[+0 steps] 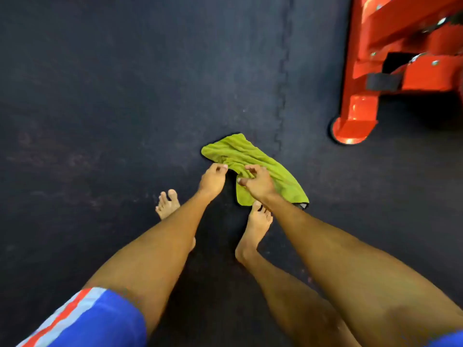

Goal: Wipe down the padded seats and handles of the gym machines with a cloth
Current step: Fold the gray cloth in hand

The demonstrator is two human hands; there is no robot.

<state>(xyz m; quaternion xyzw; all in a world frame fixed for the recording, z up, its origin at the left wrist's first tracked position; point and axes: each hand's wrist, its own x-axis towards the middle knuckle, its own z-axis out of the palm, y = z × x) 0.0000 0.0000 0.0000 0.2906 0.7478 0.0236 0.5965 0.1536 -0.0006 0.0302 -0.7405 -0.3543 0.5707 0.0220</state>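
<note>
Item: green terry cloth (pixel 253 159), crumpled in long folds, at the centre of the view on dark rubber floor matting (pixel 125 96); whether it lies fully on the mat or is partly lifted cannot be told. A small dark tab (pixel 303 205) shows at its 5 o'clock corner. Right hand (pixel 259 184): on the cloth's middle, fingers curled narrow and pinching a bunch of folds. Left hand (pixel 213 180): at the cloth's 8 o'clock edge, fingertips drawn together against the fabric; whether they grip it cannot be told. Surroundings: orange steel machine frame (pixel 400 58) at 2 o'clock from the cloth, well apart from it, with bolt heads and a black strap (pixel 382 81) across one member; its rounded base foot (pixel 350 126) is the part nearest the cloth, at 2 o'clock. Interlocking mat seam (pixel 284 71) runs from 12 o'clock down toward the cloth's right side, between cloth and frame. Bare left foot (pixel 167 204) at 7 o'clock, partly covered by the left forearm; bare right foot (pixel 253 231) at 6 o'clock, toes just beside the cloth's near edge. Blue shorts with red and pale stripes (pixel 100 319) at the lower left corner. Open room: bare matting from 8 through 12 o'clock of the cloth; a band of floor at 3 to 4 o'clock; the frame bounds the 1 to 2 o'clock quarter.
</note>
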